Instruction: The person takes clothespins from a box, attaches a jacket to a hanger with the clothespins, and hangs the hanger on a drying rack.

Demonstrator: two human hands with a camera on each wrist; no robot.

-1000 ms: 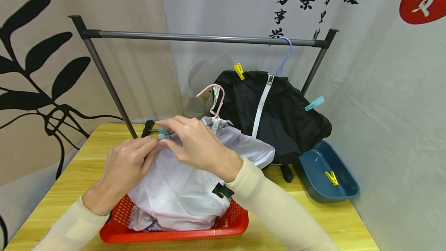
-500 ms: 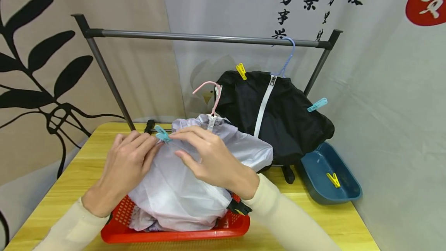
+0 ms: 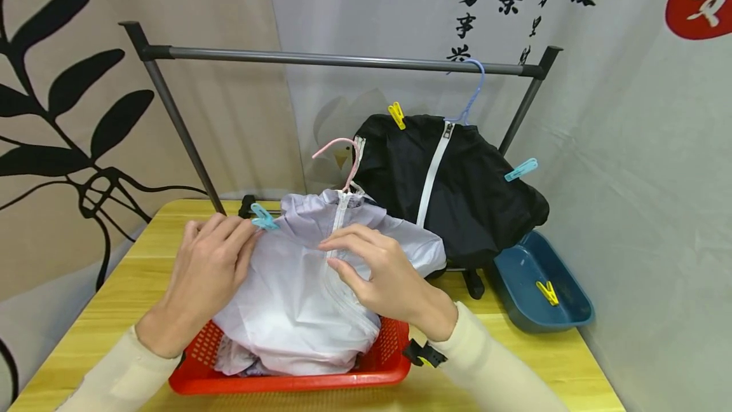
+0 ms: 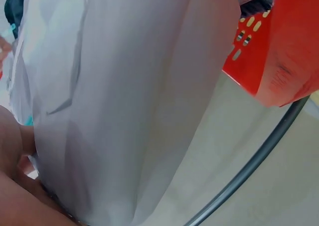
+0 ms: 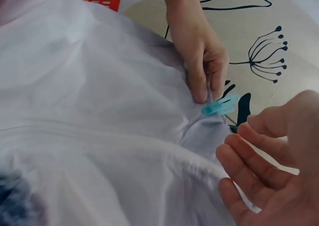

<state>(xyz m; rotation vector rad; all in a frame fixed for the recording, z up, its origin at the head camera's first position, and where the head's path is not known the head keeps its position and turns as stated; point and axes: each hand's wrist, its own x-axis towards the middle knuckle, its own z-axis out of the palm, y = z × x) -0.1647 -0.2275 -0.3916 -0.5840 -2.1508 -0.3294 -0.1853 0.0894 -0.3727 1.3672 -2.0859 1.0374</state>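
A grey rack stands by the far edge of the wood-patterned worktop, its left post rising near the far left corner; in front of that post, towards the worktop's left edge, the left hand pinches the edge of a pale lilac jacket between thumb and fingers; just beside those fingertips a light blue clip is clamped on the same fabric; the jacket drapes down into a red basket, which sits towards the near edge with more crumpled fabric inside; a pink hanger pokes up from the jacket's neck, its hook apart from the rack's bar; the right hand is released, its fingers loosely bent in front of the jacket, well apart from the clip; behind and to the right, a black jacket hangs from the bar on a blue hanger, with a yellow clip on its upper edge and a second blue clip further right; at the worktop's right edge a dark blue basin holds another yellow clip.
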